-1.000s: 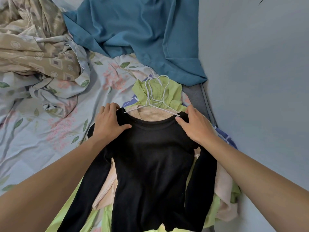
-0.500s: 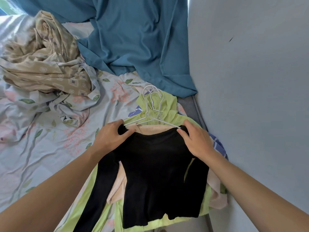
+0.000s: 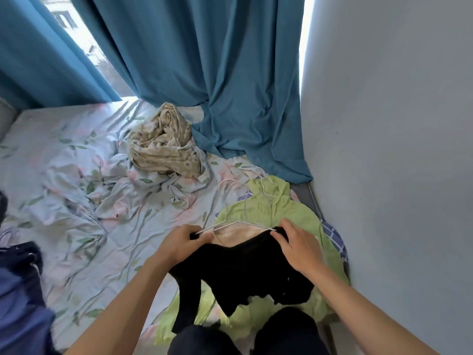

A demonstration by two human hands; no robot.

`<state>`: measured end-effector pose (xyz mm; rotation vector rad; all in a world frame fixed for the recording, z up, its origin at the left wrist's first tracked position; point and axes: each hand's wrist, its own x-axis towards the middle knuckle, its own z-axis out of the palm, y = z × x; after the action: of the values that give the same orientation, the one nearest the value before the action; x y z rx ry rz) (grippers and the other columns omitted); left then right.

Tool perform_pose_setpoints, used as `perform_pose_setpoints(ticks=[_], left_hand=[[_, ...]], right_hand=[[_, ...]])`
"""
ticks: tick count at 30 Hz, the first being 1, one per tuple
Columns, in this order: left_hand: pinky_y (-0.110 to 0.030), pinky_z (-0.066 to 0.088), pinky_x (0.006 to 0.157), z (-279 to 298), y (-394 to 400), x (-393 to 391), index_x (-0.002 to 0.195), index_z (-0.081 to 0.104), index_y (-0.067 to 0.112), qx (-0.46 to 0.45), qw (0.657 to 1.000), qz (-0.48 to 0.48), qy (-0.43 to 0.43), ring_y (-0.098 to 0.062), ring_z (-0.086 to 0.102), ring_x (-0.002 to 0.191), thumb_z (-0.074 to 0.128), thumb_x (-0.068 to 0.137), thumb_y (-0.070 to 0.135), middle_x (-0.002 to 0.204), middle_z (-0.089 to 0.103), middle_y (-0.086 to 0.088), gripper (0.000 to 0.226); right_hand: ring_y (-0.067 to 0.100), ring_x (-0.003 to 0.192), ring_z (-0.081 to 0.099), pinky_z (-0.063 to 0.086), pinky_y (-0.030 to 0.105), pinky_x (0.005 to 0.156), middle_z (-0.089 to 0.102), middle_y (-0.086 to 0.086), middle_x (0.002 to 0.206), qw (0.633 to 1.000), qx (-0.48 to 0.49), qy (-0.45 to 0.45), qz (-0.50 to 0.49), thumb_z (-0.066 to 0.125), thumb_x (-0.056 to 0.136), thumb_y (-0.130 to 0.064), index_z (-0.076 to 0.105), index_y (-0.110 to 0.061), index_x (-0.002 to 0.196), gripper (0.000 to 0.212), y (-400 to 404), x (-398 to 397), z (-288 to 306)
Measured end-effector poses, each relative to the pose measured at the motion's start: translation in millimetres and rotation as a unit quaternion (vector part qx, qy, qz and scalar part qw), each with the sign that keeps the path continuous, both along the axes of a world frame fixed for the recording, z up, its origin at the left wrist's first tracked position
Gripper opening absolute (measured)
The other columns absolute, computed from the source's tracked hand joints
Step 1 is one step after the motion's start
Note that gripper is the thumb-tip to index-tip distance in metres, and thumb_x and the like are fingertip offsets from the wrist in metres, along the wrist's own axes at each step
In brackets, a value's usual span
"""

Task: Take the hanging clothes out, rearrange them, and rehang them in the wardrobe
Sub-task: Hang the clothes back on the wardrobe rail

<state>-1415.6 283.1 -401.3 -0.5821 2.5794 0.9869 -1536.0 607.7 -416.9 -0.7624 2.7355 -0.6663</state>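
Note:
A black long-sleeved top (image 3: 245, 267) is lifted off the pile by its shoulders. My left hand (image 3: 183, 243) grips its left shoulder, beside the end of a white wire hanger (image 3: 230, 224). My right hand (image 3: 294, 245) pinches the right shoulder. Under the top lie a beige ribbed garment (image 3: 235, 233) and a light green hooded jacket (image 3: 271, 208) with another white hanger hook (image 3: 265, 185) at its hood. The black top's sleeves dangle toward my legs.
The clothes lie on a bed with a floral sheet (image 3: 76, 201). A crumpled beige patterned cloth (image 3: 163, 147) sits further back. Teal curtains (image 3: 204, 73) hang behind, a grey wall (image 3: 396, 149) stands right, and dark blue clothing (image 3: 20, 290) lies at the left edge.
Both hands went from resting flat on the black top's shoulders to gripping them and raising it off the pile. The view has pulled back and tilted up, showing curtains and window.

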Motion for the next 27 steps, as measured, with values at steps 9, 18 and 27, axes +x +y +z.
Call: perform_pose_setpoints(ticks=[9,18,27], left_hand=[[-0.037,0.042,0.062,93,32,130,0.075,0.047,0.019,-0.127,0.975,0.176,0.041,-0.010,0.056,0.068,0.054,0.097,0.051,0.069,0.058,0.001,0.039],[-0.048,0.037,0.065,153,70,289,0.078,0.048,0.009,-0.042,0.940,0.327,0.090,-0.012,0.044,0.066,0.053,0.095,0.060,0.071,0.045,-0.009,0.054],[-0.026,0.041,0.078,207,108,456,0.077,0.061,0.028,0.159,0.820,0.504,0.221,-0.004,0.047,0.078,0.044,0.110,0.047,0.081,0.056,0.009,0.042]], right_hand=[[0.015,0.068,0.056,0.046,0.036,0.056,0.056,-0.010,0.075,0.976,-0.076,0.046,0.199,0.051,0.101,-0.055,0.043,-0.028,0.090,0.030,-57,10,89],[0.020,0.071,0.057,0.046,0.040,0.062,0.060,-0.006,0.077,0.901,-0.146,0.031,0.408,0.063,0.101,-0.041,0.052,-0.021,0.091,0.025,-135,88,153],[0.008,0.072,0.054,0.051,0.041,0.065,0.053,-0.014,0.076,0.811,-0.176,-0.006,0.558,0.051,0.098,-0.058,0.041,-0.038,0.088,0.024,-212,232,171]])
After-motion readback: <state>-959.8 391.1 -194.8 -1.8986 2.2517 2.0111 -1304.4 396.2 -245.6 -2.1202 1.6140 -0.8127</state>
